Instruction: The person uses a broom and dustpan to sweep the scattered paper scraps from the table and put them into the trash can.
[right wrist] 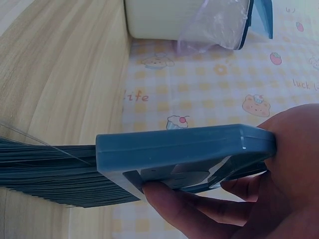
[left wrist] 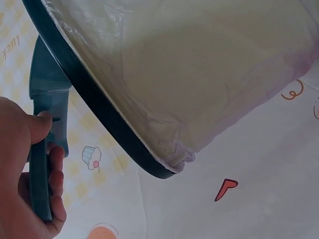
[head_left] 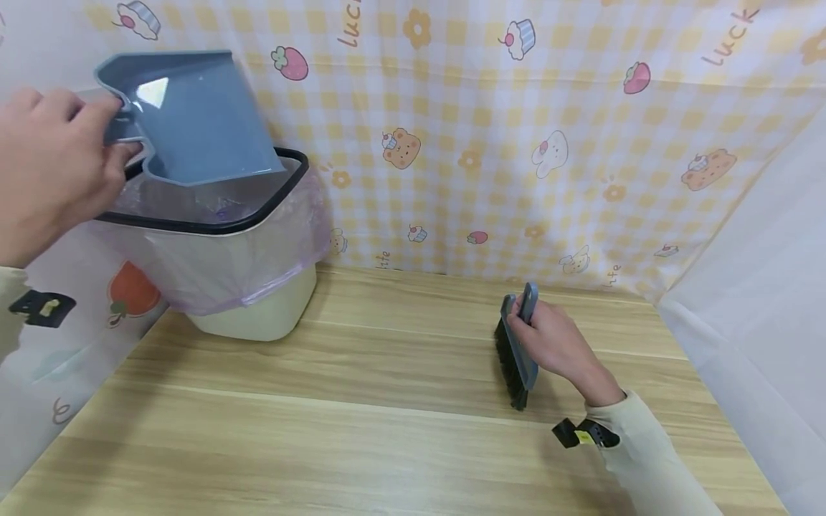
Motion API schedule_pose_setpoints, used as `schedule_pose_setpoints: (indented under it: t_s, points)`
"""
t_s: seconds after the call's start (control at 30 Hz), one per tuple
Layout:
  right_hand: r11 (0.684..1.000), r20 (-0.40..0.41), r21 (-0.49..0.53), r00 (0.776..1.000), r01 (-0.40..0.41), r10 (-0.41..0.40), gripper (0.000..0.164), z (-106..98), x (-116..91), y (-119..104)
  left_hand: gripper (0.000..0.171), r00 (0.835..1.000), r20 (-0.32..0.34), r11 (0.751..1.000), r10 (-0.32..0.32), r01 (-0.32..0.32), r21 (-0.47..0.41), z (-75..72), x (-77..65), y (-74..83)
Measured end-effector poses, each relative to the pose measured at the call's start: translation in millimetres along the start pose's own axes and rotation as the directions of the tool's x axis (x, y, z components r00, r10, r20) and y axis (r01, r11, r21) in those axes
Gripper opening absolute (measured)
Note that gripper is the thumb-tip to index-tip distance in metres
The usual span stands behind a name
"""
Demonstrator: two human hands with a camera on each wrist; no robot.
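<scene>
At the upper left of the head view, my left hand [head_left: 61, 154] grips the handle of a blue dustpan [head_left: 200, 118]. The pan is tilted over the mouth of a cream trash bin [head_left: 258, 315], its front edge sloping down toward the bin's right side. A purplish plastic bag [head_left: 226, 269] lines the bin, folded over outside under a black rim ring [head_left: 226, 228]. On the right, my right hand [head_left: 558, 340] holds a blue hand brush [head_left: 521, 351] by its handle, dark bristles pointing left and down close over the wooden tabletop. In the left wrist view, fingers wrap the dustpan handle [left wrist: 41, 179].
The wood-grain tabletop [head_left: 361, 444] spans the front. Behind it hangs a yellow checked cloth [head_left: 452, 193] with cartoon prints. White sheeting [head_left: 761, 287] closes the right side, and a printed white sheet [head_left: 84, 365] the left, near the bin.
</scene>
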State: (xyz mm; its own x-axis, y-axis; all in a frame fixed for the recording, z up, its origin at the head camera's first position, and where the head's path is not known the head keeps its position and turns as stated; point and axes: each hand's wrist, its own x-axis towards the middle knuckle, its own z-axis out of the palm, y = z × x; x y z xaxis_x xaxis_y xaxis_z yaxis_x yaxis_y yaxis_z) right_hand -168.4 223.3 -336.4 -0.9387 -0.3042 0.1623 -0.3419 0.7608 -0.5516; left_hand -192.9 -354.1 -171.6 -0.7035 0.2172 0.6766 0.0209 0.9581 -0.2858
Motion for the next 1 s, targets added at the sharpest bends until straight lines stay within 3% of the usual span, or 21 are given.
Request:
schedule_pose_setpoints:
  t_s: [0.27, 0.37, 0.47, 0.6, 0.73, 0.83, 1.0]
  points:
    - [1.0, -0.002, -0.013, 1.0, -0.002, 0.001, 0.022, 1, 2, 3, 0.042, 1.0, -0.009, 0.999, -0.026, 0.026, -0.028, 0.0, 1.0, 2.9]
    - [1.0, -0.002, -0.012, 1.0, 0.002, -0.002, 0.022, 2, 3, 4, 0.045, 1.0, -0.029, 1.0, -0.001, 0.0, -0.029, -1.3, -0.2, 8.5]
    - [1.0, -0.001, -0.014, 1.0, 0.004, -0.004, 0.022, 2, 3, 4, 0.044, 0.993, -0.098, 0.995, 0.062, -0.069, -0.071, -3.3, -0.9, 16.1]
    - [1.0, -0.002, -0.019, 1.0, 0.001, -0.001, 0.022, 2, 2, 4, 0.04, 0.986, -0.122, 0.979, 0.11, -0.129, -0.158, -8.1, 0.1, 28.6]
    - [1.0, -0.001, -0.019, 1.0, -0.004, 0.004, 0.022, 2, 2, 4, 0.038, 0.987, -0.106, 0.963, 0.117, -0.139, -0.229, -12.3, 1.8, 40.2]
    - [1.0, 0.001, -0.016, 1.0, -0.006, 0.006, 0.023, 2, 1, 4, 0.039, 0.978, -0.139, 0.945, 0.153, -0.186, -0.268, -12.8, 1.6, 47.1]
    - [1.0, -0.003, -0.021, 1.0, 0.0, 0.0, 0.022, 2, 1, 4, 0.042, 0.983, -0.075, 0.924, 0.169, -0.184, -0.336, -19.0, -1.1, 66.1]
